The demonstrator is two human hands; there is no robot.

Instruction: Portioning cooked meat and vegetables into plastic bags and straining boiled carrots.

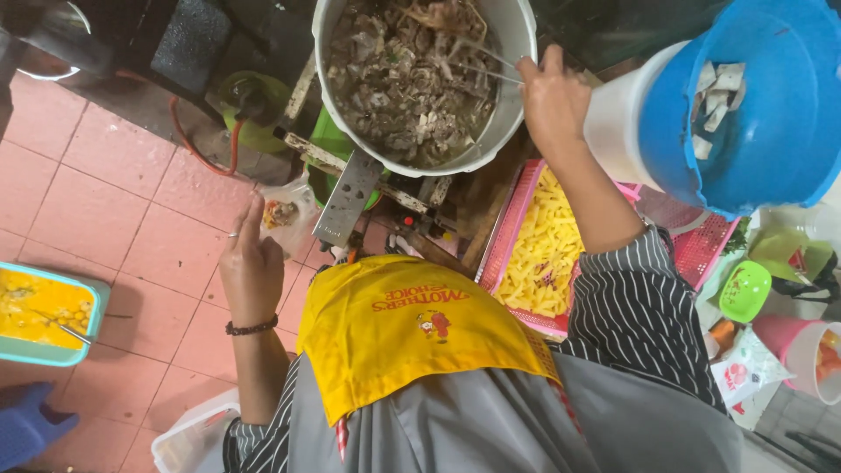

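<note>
A large metal pot (pixel 517 61) full of dark stewed meat pieces stands ahead of me on a burner. My right hand (pixel 550 96) is at the pot's right rim, fingers closed on a thin metal utensil (pixel 477 61) that reaches into the food. My left hand (pixel 250 263) hangs free over the tiled floor, fingers together and pointing away from me, holding nothing; a ring and a dark bead bracelet are on it. I wear a yellow apron (pixel 412 333) over a striped shirt.
A pink basket (pixel 512 219) of yellow cut strips sits under my right arm. A blue bucket (pixel 771 131) with white pieces is at right. A teal tray (pixel 92 324) of yellow food lies at left. Green gas cylinder (pixel 254 109) with red hose stands beside the burner.
</note>
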